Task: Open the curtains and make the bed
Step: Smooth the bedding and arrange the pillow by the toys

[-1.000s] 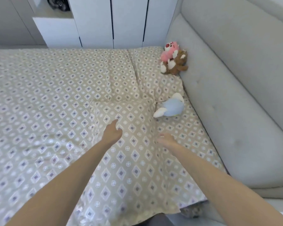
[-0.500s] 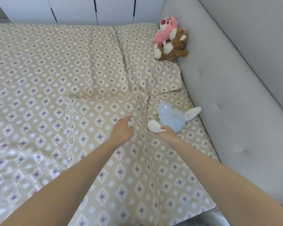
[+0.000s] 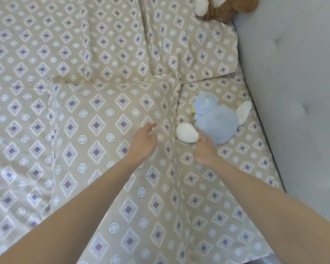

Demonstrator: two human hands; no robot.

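the bed (image 3: 69, 54) is filling nearly the whole view, its beige diamond-and-circle cover lying mostly flat, with a grey padded headboard (image 3: 293, 92) running along the right edge. compared with half a second ago the view is sitting closer and lower over the pillow end, so the white cupboards at the far side are no longer showing and only the lower part of the brown plush toy (image 3: 227, 10) is remaining at the top edge. a pillow (image 3: 107, 119) in the same print is lying in front of a second pillow (image 3: 194, 48). the blue plush toy (image 3: 215, 119) is lying on the sheet between the near pillow and the headboard, in much the same place as before. the right hand (image 3: 205, 149) is staying at the toy's near side, fingers extended and touching its white foot and blue body, with no closed grip visible. the left hand (image 3: 144, 141) is hovering over the near pillow's right edge, fingers loosely spread and holding nothing. this is suggesting that the bedding is largely arranged and that the toy is being tidied next; the curtains are not in view.
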